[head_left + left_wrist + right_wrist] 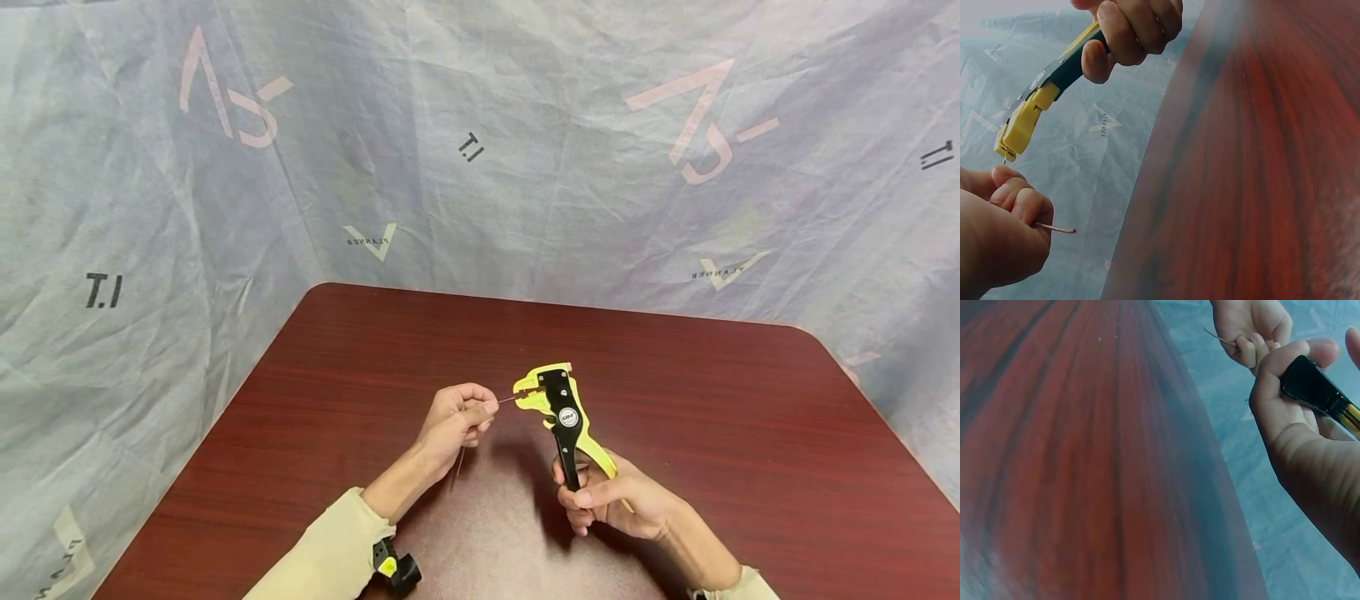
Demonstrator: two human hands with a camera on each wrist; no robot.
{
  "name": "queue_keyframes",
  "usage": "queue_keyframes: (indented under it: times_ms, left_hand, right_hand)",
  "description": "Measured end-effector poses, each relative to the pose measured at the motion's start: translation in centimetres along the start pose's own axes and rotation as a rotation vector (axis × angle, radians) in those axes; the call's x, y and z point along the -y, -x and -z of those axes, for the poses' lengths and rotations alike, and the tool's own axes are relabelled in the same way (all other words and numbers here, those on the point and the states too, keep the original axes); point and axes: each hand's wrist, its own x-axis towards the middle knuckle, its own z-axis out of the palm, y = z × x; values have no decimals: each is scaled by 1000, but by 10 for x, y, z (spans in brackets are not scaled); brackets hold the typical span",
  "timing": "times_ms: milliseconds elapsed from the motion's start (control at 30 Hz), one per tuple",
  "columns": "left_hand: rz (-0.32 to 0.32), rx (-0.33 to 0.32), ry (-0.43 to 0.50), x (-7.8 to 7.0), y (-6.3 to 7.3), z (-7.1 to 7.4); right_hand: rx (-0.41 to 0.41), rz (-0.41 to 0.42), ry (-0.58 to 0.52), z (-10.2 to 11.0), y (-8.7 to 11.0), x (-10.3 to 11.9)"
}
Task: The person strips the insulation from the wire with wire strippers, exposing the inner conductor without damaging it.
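Observation:
My right hand (611,496) grips the handles of a yellow and black wire stripper (567,417), its head tilted up and to the left above the table. Between thumb and fingers my left hand (457,421) pinches a thin brownish wire (507,400). One end of that wire reaches the stripper's yellow jaws; how far in it goes is too small to tell. The wire's other end (1057,229) sticks out below the left hand's curled fingers in the left wrist view. In the right wrist view, the black handle end (1313,384) lies in my right hand.
A dark red wood-grain table (360,350) spreads under both hands. Grey printed cloth (525,167) hangs behind it and along its sides. A black and yellow wrist device (396,569) is on the left forearm, by the pale sleeve (330,546).

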Motion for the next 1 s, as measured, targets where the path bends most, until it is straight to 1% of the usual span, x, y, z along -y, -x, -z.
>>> queue_keyframes:
  times_ms: [167, 267, 567, 667, 833, 1000]
  left_hand:
    - [1, -3, 6, 0, 0, 0]
    - [-1, -3, 6, 0, 0, 0]
    - [-11, -2, 15, -2, 1, -3]
    - [-8, -6, 23, -2, 2, -5]
    - [-10, -14, 22, -3, 3, -6]
    - [-13, -14, 22, -2, 4, -7]
  right_hand:
    - [27, -15, -10, 1, -1, -1]
    - [34, -26, 3, 1, -2, -1]
    - [11, -33, 29, -2, -5, -3]
    - [-12, -33, 42, -4, -5, -3]
    - [-79, -43, 79, -8, -5, -4]
    - [-109, -38, 96, -10, -4, -4]
